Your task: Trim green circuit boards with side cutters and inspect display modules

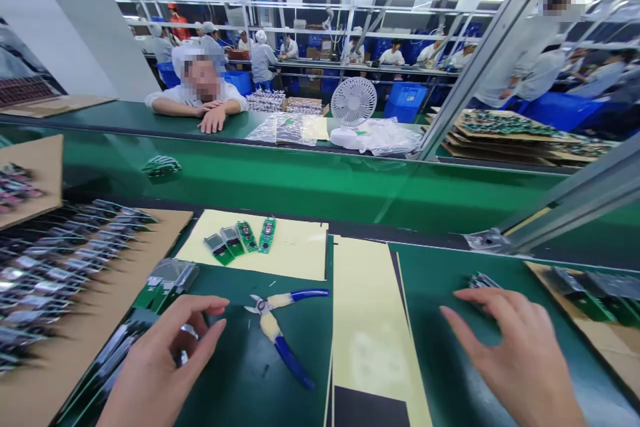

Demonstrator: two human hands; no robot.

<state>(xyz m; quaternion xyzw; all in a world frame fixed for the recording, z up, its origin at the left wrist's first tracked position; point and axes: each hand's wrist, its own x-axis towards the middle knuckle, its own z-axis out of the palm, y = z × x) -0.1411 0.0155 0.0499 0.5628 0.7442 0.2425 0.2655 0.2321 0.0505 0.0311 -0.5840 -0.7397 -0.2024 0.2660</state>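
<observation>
Left hand (150,361): one, half open, thumb and fingertips parted; cannot tell whether holding anything. Right hand (523,348): one, wider open, hold likewise unclear. Cutters (271,325): one pair, spread, between hands. Circuit boards (247,237): four, on far-left yellow sheet (295,251).

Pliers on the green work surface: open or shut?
The pliers are open: the handles spread wide apart and the jaws part at the tips.
</observation>
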